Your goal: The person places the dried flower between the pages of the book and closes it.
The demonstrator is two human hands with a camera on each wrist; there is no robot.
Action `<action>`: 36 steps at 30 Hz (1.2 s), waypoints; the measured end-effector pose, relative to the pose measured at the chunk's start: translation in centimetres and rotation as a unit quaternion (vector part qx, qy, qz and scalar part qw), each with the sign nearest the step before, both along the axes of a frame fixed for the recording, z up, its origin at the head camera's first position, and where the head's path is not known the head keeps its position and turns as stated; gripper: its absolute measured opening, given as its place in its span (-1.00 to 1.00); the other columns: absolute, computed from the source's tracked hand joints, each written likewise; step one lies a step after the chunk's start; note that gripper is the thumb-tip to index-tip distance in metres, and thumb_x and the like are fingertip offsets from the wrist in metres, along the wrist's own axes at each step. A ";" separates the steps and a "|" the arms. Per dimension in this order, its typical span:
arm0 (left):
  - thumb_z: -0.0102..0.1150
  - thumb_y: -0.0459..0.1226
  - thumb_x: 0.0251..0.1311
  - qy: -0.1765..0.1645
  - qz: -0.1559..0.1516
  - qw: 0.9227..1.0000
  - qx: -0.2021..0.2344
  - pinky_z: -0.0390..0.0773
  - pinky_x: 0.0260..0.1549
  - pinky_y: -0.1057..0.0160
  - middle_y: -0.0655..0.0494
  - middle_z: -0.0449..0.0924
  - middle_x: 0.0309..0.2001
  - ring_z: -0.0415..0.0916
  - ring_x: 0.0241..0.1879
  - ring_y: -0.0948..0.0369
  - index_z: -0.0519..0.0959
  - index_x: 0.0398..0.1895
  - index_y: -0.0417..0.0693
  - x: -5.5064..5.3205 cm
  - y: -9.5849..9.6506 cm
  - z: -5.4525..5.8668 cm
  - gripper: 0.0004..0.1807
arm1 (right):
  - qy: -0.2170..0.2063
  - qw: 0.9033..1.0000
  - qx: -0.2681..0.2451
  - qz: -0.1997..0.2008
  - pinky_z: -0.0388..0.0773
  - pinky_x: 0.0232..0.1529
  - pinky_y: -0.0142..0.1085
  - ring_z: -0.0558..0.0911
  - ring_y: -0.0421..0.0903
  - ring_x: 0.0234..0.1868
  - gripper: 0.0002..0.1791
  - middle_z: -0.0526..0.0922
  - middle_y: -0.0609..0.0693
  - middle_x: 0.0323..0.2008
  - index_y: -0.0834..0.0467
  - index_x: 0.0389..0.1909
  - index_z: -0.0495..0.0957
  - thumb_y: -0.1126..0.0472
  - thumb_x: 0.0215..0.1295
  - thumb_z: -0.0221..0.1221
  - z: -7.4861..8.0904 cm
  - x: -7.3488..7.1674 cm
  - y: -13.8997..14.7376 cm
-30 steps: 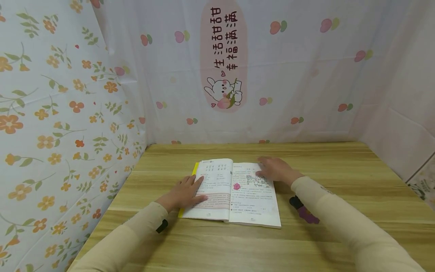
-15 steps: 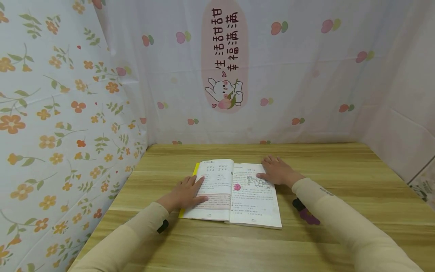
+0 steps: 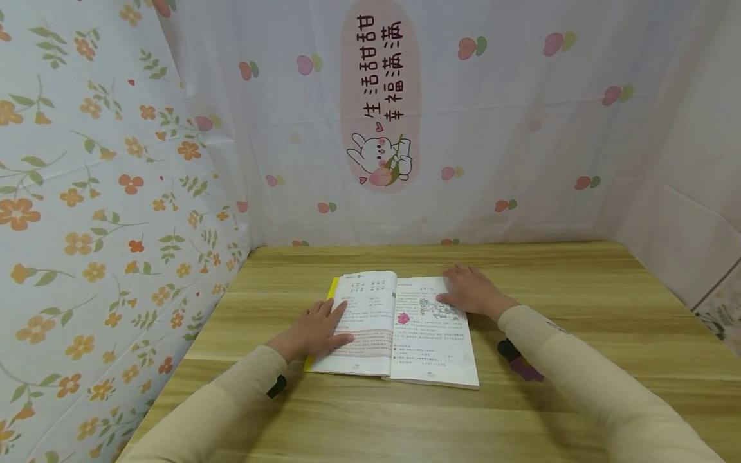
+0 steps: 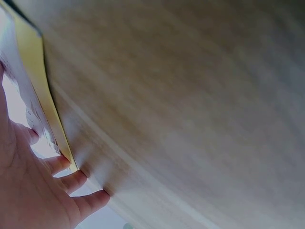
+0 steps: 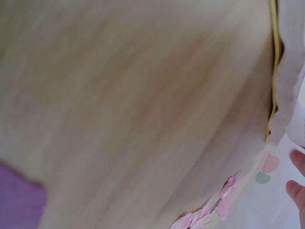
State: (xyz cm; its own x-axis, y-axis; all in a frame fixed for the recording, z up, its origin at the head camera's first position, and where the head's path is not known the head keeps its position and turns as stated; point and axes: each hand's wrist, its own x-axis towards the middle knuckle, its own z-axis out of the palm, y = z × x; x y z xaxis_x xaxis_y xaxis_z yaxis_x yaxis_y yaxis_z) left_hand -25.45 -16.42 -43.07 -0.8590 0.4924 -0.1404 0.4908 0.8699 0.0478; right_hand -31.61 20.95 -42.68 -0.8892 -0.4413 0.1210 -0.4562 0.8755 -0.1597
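An open book (image 3: 431, 347) with printed pages lies on the wooden table, a yellow cover edge showing along its left side. My left hand (image 3: 312, 329) rests on the left page's outer edge, fingers spread and fairly straight. In the left wrist view, several fingertips (image 4: 97, 200) reach past the yellow cover edge (image 4: 35, 62) to the tabletop. At the right page's upper outer corner lies my right hand (image 3: 471, 292), its thumb on the page beside a line drawing. Only two fingertips (image 5: 296, 188) of it show in the right wrist view, near the book's page edges (image 5: 290, 81).
The wooden table (image 3: 370, 424) extends around the book. A printed curtain (image 3: 509, 141) hangs behind it, and a floral cloth (image 3: 116, 225) hangs on the left. Something dark and purple (image 3: 523, 366) hangs under the right wrist.
My right hand has shifted slightly right at the page's upper corner, its fingers more outspread than a second ago. The left hand and the book stay where they were.
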 end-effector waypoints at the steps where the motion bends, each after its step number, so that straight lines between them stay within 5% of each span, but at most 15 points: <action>1: -0.15 0.30 0.32 -0.001 0.001 1.000 -0.001 0.18 0.21 -0.20 -0.24 0.06 0.43 0.04 0.38 -0.17 0.00 0.55 -0.07 0.0 0.0 0.0 -0.08 | -0.004 1.000 -0.018 -0.007 0.18 0.26 0.16 0.40 0.29 0.24 -0.30 0.49 0.31 0.17 0.37 0.23 0.42 -0.09 0.29 0.24 0.1 0.1 -0.1; 6: -0.15 0.29 0.32 -0.002 0.003 1.000 0.002 0.17 0.21 -0.21 -0.23 0.04 0.44 0.03 0.39 -0.17 -0.02 0.55 -0.07 0.0 0.0 0.0 -0.08 | -0.054 0.988 -0.140 -0.045 0.29 0.20 0.13 0.44 0.27 0.21 -0.41 0.52 0.28 0.16 0.32 0.20 0.48 0.03 0.29 0.28 0.8 0.4 -0.2; 13: -0.16 0.30 0.32 0.003 0.001 1.000 -0.002 0.18 0.21 -0.21 -0.23 0.05 0.44 0.03 0.39 -0.16 -0.03 0.55 -0.06 -0.1 0.0 -0.2 -0.08 | -0.134 0.947 -0.279 -0.089 0.45 0.01 0.02 0.50 0.19 0.01 -0.30 0.47 0.35 0.11 0.37 0.37 0.24 0.03 0.39 0.17 1.8 1.2 0.1; 18: -0.14 0.28 0.33 0.001 -0.001 1.000 0.006 0.18 0.20 -0.23 -0.26 0.06 0.43 0.04 0.38 -0.18 0.01 0.54 -0.09 -0.1 -0.1 -0.2 -0.08 | -0.224 0.896 -0.363 -0.122 0.51 -0.03 -0.04 0.56 0.16 -0.04 -0.23 0.43 0.38 0.15 0.39 0.42 0.09 -0.01 0.44 0.10 2.1 1.4 0.7; 23: -0.16 0.29 0.32 -0.008 0.002 1.000 0.003 0.16 0.21 -0.24 -0.25 0.05 0.44 0.03 0.39 -0.17 0.00 0.54 -0.09 0.0 -0.1 -0.2 -0.08 | -0.285 0.844 -0.430 -0.145 0.51 -0.06 -0.13 0.62 0.02 -0.10 -0.40 0.59 0.22 0.03 0.38 0.31 0.30 0.03 0.47 0.06 1.9 2.0 0.9; 32: -0.15 0.29 0.33 -0.005 0.002 1.000 0.004 0.16 0.22 -0.22 -0.24 0.05 0.44 0.04 0.39 -0.17 -0.01 0.54 -0.09 0.0 0.0 0.0 -0.08 | -0.336 0.804 -0.476 -0.122 0.52 -0.06 -0.19 0.64 -0.12 -0.20 -0.42 0.68 0.05 -0.17 0.44 0.23 0.35 -0.01 0.55 -0.09 2.3 4.7 -0.1; 36: -0.16 0.29 0.33 -0.004 0.000 1.000 0.002 0.16 0.22 -0.21 -0.24 0.05 0.44 0.04 0.39 -0.17 -0.01 0.55 -0.09 0.1 0.0 0.1 -0.07 | -0.371 0.760 -0.526 -0.085 0.58 -0.19 -0.22 0.66 -0.10 -0.23 -0.34 0.69 0.05 -0.20 0.46 0.27 0.28 -0.09 0.56 -0.17 2.7 6.2 -0.7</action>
State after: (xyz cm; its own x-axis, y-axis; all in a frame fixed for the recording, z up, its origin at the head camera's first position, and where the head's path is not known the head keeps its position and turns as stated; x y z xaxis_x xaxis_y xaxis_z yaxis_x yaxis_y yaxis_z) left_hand -25.39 -16.44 -42.96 -0.8578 0.4928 -0.1460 0.4902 0.8698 0.0554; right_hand -25.42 20.23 -40.01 -0.9183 -0.3179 -0.2358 0.2072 0.1215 -0.9707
